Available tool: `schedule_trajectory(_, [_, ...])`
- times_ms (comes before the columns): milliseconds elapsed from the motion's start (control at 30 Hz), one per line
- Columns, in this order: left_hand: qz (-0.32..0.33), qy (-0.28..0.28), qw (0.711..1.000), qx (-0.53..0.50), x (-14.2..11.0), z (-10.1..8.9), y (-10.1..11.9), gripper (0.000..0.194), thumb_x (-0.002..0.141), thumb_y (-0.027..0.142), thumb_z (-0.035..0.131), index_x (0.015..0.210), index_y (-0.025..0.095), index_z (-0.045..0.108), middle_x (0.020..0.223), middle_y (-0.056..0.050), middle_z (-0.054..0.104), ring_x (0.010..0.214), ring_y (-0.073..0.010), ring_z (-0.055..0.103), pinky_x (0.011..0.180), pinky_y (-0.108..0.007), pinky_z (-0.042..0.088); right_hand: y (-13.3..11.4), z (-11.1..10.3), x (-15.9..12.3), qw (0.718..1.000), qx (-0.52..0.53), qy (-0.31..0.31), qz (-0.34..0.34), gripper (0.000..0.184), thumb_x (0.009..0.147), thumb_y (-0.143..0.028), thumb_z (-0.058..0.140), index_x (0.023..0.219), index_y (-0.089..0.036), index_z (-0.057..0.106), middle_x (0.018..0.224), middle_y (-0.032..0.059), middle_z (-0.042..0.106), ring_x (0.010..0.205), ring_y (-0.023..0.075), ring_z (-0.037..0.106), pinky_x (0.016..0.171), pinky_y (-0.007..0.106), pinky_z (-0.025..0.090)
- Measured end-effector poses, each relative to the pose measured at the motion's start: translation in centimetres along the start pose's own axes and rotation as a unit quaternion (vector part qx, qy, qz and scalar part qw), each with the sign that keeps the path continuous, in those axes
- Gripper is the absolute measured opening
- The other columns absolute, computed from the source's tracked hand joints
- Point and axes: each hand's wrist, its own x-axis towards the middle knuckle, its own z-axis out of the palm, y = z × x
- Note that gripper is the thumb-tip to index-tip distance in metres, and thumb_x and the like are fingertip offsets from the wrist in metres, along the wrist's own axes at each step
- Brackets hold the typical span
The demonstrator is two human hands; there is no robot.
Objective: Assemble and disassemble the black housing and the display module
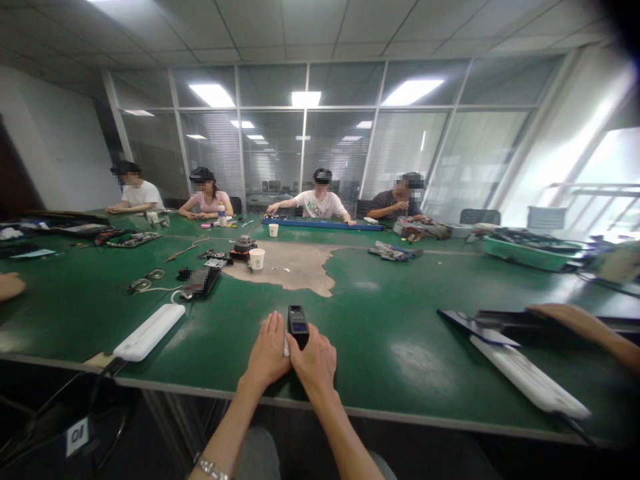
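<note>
My right hand [318, 357] is closed around a small black box-shaped device [297, 320] with a little dark screen, at the table's near edge. The thumb lies along its near left side. What kind of device it is, I cannot tell. Just left of it, my left hand [269, 348] lies with its fingers stretched forward and side by side. A narrow white thing [287, 345] shows between this hand and the device; most of it is hidden. Both hands rest low over the green table [370, 360].
White power strips lie left [150, 333] and right [530, 377]. At right, another person's arm [585, 323] reaches over a dark panel. Ahead are paper cups [257, 259], a black device [200, 281], eyeglasses [147, 280] and a green basket [535, 255]. Several people sit across the table.
</note>
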Motion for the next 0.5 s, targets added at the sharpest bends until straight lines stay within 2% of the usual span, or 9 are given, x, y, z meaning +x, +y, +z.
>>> schedule_trajectory(133, [0.006,-0.012,1.000,0.005,0.0,-0.2,0.0,0.072,0.083,0.033,0.043,0.146,0.003,0.026,0.156,-0.019,0.022,0.146,-0.0280,0.014,0.118,-0.045,0.020,-0.6,-0.7,0.7,1.000,0.009,-0.004,0.010,0.037,0.084,-0.047,0.055,0.107,-0.017,0.063,0.091,0.0107,0.070,0.090,0.0248,0.065,0.082,0.033,0.040])
schedule_trajectory(267, [0.015,-0.006,1.000,0.000,0.0,0.1,-0.1,0.071,0.087,0.046,0.045,0.146,0.011,0.029,0.156,-0.016,0.026,0.146,-0.0291,0.017,0.117,-0.050,0.022,-0.8,-1.8,1.7,0.998,0.059,0.021,-0.006,0.039,0.086,-0.048,0.054,0.110,-0.018,0.063,0.093,0.0095,0.070,0.090,0.0224,0.065,0.081,0.030,0.041])
schedule_trajectory(400, [0.015,0.010,1.000,-0.004,0.1,0.3,-0.1,0.072,0.091,0.061,0.039,0.145,0.013,0.033,0.154,-0.016,0.031,0.144,-0.0299,0.021,0.116,-0.049,0.023,0.6,-2.7,2.6,0.994,0.091,0.063,-0.010,0.042,0.087,-0.048,0.052,0.116,-0.019,0.059,0.098,0.0082,0.070,0.093,0.0210,0.064,0.081,0.028,0.041])
schedule_trajectory(500, [0.019,0.014,1.000,-0.003,0.0,0.1,0.1,0.070,0.093,0.064,0.036,0.143,0.016,0.037,0.153,-0.016,0.032,0.144,-0.0298,0.022,0.116,-0.049,0.023,2.3,-2.6,2.7,0.995,0.075,0.069,-0.002,0.041,0.087,-0.045,0.053,0.117,-0.018,0.058,0.099,0.0088,0.069,0.094,0.0218,0.064,0.082,0.029,0.041])
